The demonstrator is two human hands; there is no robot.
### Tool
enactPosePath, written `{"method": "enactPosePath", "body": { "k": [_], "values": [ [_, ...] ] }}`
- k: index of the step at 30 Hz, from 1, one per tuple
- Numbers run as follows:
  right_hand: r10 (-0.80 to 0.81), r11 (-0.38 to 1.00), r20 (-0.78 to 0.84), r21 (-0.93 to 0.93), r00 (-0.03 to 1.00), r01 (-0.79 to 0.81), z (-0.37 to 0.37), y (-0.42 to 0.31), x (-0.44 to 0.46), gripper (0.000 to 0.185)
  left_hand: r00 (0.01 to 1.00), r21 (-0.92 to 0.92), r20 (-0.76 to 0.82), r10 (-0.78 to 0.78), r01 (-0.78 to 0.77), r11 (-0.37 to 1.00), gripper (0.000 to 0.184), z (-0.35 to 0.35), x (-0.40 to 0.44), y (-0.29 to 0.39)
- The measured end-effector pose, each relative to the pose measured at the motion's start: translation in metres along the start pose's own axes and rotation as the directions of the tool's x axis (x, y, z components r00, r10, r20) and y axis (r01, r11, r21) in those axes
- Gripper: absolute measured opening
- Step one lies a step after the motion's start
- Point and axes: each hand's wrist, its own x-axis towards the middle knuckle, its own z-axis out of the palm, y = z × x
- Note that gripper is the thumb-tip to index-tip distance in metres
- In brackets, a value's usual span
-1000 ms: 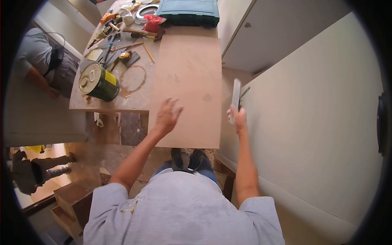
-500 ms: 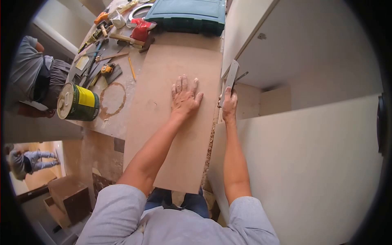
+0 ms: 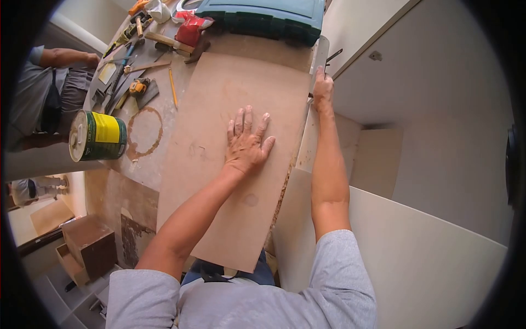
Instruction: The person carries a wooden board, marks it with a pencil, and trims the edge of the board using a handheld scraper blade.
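A long light-brown wooden board [image 3: 257, 82] lies in front of me, its near end reaching to my waist. On its face, my left hand [image 3: 246, 143] rests flat with dusty fingers spread. Beyond the board's right edge, my right hand [image 3: 324, 90] grips what looks like a metal hand plane [image 3: 322, 50] turned on its side. A dark blade-like piece sticks out of the plane to the right. My palm and arm hide part of the tool, and whether it touches the board's edge I cannot tell.
A teal plastic case [image 3: 263, 16] stands past the board's far end. Left are a paint can [image 3: 104, 136], a pencil [image 3: 173, 88], a yellow tape measure [image 3: 139, 86] and a red bag [image 3: 190, 28]. Pale panels [image 3: 394, 236] flank my right. Another person [image 3: 49, 98] stands at left.
My right hand has pushed the hand plane forward, away from me, along the board's right edge. The left hand stays flat on the board. The view has shifted slightly.
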Motion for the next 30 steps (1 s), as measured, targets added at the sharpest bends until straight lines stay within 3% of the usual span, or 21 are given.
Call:
{"method": "enactPosePath", "body": {
  "k": [3,6,8,10,12,15,18,20,23,25,27,29,30],
  "values": [
    [-0.01,1.0,-0.048,-0.025,0.999,0.008,0.003,0.004,0.0,0.064,1.0,0.014,-0.001,0.003,-0.003,1.0,0.068,-0.001,0.0,0.001],
    [-0.043,0.993,-0.053,0.11,0.998,0.049,0.004,0.015,-0.007,0.063,1.0,0.001,-0.012,0.008,-0.008,1.0,0.068,-0.002,0.0,0.0],
    [0.106,0.993,-0.096,-0.04,0.99,-0.111,-0.015,-0.013,-0.056,0.062,1.0,-0.008,-0.013,0.01,-0.01,1.0,0.068,-0.003,0.0,0.0],
    [0.294,0.938,-0.026,0.201,0.956,-0.283,-0.022,0.034,-0.085,0.055,1.0,-0.011,-0.013,0.019,-0.02,1.0,0.068,-0.004,-0.001,-0.001],
    [0.328,0.874,0.055,0.36,0.943,-0.325,-0.042,0.016,-0.16,0.041,0.999,-0.015,-0.015,0.032,-0.032,0.999,0.068,-0.003,0.0,0.001],
    [0.318,0.879,0.087,0.346,0.944,-0.328,-0.054,0.009,-0.252,0.04,1.0,0.02,0.002,-0.004,0.004,1.0,0.068,-0.002,-0.001,0.0],
    [0.295,0.867,0.129,0.38,0.947,-0.322,-0.056,0.004,-0.301,0.04,0.995,0.017,-0.099,0.033,-0.032,0.999,0.071,-0.012,-0.013,-0.008],
    [0.241,0.97,0.033,0.032,0.97,-0.242,-0.051,0.019,-0.313,0.042,0.953,-0.348,-0.303,-0.033,-0.078,0.934,0.074,-0.05,-0.038,-0.018],
    [0.245,0.966,0.049,0.071,0.968,-0.249,-0.053,0.004,-0.333,0.047,0.873,-0.331,-0.467,-0.138,-0.028,0.943,0.075,-0.111,-0.137,-0.068],
    [0.244,0.963,0.072,0.098,0.967,-0.251,-0.057,0.018,-0.344,0.048,0.833,-0.262,-0.408,-0.373,0.284,0.922,0.076,-0.103,-0.221,-0.126],
    [0.267,0.954,0.079,0.119,0.96,-0.275,-0.057,0.037,-0.354,0.048,0.772,-0.244,-0.191,-0.606,0.561,0.791,0.081,-0.095,-0.284,-0.167],
    [0.319,0.915,0.144,0.212,0.937,-0.344,-0.054,0.045,-0.358,0.049,0.746,-0.435,0.177,-0.642,0.644,0.629,0.079,-0.076,-0.319,-0.205],
    [0.317,0.917,0.136,0.209,0.939,-0.34,-0.053,0.035,-0.358,0.049,0.75,-0.441,0.18,-0.637,0.64,0.629,0.079,-0.082,-0.319,-0.202]
  ]
}}
